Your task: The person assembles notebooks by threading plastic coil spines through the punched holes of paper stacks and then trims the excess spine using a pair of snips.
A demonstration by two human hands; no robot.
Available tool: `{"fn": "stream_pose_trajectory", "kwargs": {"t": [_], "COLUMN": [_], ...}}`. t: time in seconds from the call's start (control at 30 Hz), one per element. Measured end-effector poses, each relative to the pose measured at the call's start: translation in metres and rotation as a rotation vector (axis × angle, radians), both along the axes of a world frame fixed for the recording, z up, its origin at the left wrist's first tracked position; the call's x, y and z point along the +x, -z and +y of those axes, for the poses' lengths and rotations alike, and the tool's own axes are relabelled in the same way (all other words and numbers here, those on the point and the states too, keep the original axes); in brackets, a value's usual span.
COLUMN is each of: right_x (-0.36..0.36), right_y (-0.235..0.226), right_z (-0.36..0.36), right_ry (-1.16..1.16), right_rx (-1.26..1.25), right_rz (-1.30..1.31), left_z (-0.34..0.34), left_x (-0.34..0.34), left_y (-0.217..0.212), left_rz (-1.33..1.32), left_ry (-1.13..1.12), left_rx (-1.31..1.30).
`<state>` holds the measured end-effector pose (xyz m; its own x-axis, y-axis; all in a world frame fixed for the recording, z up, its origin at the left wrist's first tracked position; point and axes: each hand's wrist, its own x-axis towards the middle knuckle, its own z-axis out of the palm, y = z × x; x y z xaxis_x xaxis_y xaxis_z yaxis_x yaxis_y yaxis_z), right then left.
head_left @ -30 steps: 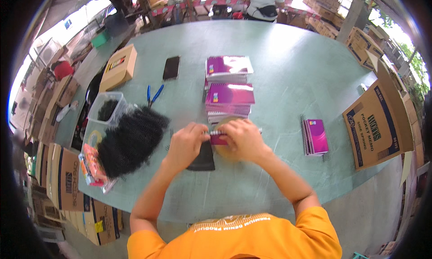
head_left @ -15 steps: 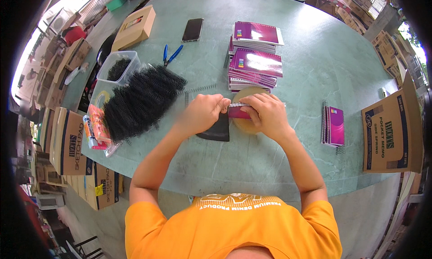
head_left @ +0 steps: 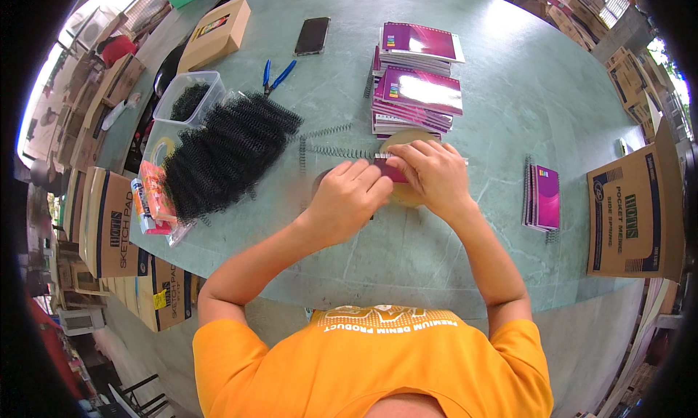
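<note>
My right hand (head_left: pixel 430 174) grips a small purple notebook (head_left: pixel 392 171) by its punched top edge, over a round yellowish disc (head_left: pixel 408 195). From the left end of that edge a black wire spiral (head_left: pixel 340 152) sticks out. My left hand (head_left: pixel 347 202) is just below the spiral, fingers curled; what is in them, if anything, is hidden. A flat black piece (head_left: pixel 318 182) shows partly behind it. Farther left lies a heap of black spirals (head_left: pixel 225 156), with a loose spiral (head_left: pixel 327 131) beside it.
Beyond my hands stand stacked purple notebooks (head_left: pixel 418 91). Bound notebooks (head_left: pixel 542 198) and an open carton (head_left: pixel 629 211) are at the right. Blue-handled pliers (head_left: pixel 278 76), a phone (head_left: pixel 312 36), a clear plastic tub (head_left: pixel 169 107) and a cardboard box (head_left: pixel 225 43) lie at the far left.
My left hand has come away from the notebook's edge, toward me, with its fingers curled. A spiral now shows extending left from the notebook. My right hand keeps its grip.
</note>
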<state>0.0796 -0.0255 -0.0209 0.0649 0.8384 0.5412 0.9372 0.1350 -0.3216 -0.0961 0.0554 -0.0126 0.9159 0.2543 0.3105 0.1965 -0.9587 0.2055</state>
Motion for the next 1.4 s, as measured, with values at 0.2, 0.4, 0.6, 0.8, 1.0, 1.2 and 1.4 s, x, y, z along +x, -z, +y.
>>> {"fn": "stream_pose_trajectory", "kwargs": {"t": [0.2, 0.4, 0.6, 0.8, 1.0, 1.2, 1.4], "right_x": [-0.007, 0.002, 0.001, 0.049, 0.044, 0.036, 0.034], "right_y": [-0.003, 0.016, -0.001, -0.011, 0.033, 0.038, 0.048], "right_z": [0.0, 0.002, 0.001, -0.029, -0.034, -0.038, -0.039], "right_ry": [-0.002, -0.05, -0.059, -0.098, -0.122, -0.067, -0.026], "right_rx": [0.023, 0.056, 0.028, -0.211, -0.085, -0.149, -0.107], "right_rz": [0.044, 0.073, 0.059, 0.416, 1.143, 1.304, 1.162], "left_z": [0.036, 0.035, 0.004, -0.007, -0.014, -0.013, -0.002], "left_x": [-0.013, -0.006, -0.029, -0.031, -0.023, -0.008, -0.004], "left_y": [0.043, 0.042, 0.008, -0.039, -0.025, -0.015, -0.024], "left_rz": [0.066, 0.134, 0.127, -0.269, -0.005, 0.239, -0.33], "left_ry": [-0.05, -0.064, -0.188, -0.213, -0.103, -0.078, -0.25], "left_rx": [-0.23, -0.322, -0.348, -0.404, -0.339, -0.219, -0.308]}}
